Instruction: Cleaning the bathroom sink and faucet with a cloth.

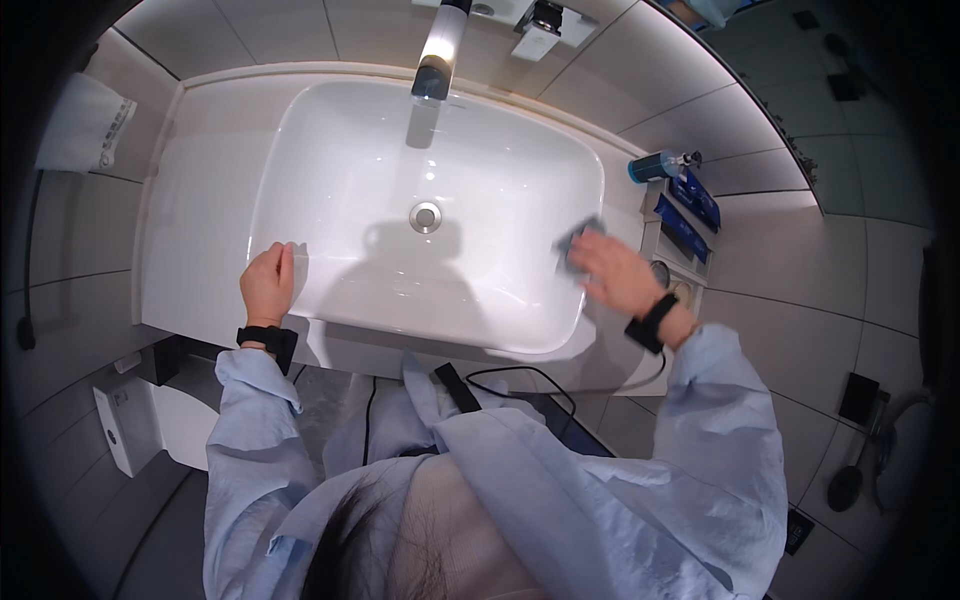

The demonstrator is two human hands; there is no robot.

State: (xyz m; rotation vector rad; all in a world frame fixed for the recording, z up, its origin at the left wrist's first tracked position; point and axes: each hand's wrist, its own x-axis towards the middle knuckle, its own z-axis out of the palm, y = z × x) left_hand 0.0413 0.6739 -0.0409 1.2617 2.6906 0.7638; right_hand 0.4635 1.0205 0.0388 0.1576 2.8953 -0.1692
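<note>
A white ceramic washbasin (360,172) with a round metal drain (426,217) lies before me. My right hand (619,274) is at the basin's right rim, blurred, pressing a grey cloth (590,229) there. Most of the cloth is hidden under my fingers. Curled into a loose fist, my left hand (268,281) rests by the left rim, and nothing shows in it. Above the far side of the basin hangs a lit faucet (437,60).
At the right stand a blue pump bottle (652,166) and a tray with blue packets (682,229). A white towel (79,124) hangs at the left wall. A black cable (525,369) loops at the counter's front. A toilet (180,420) stands lower left.
</note>
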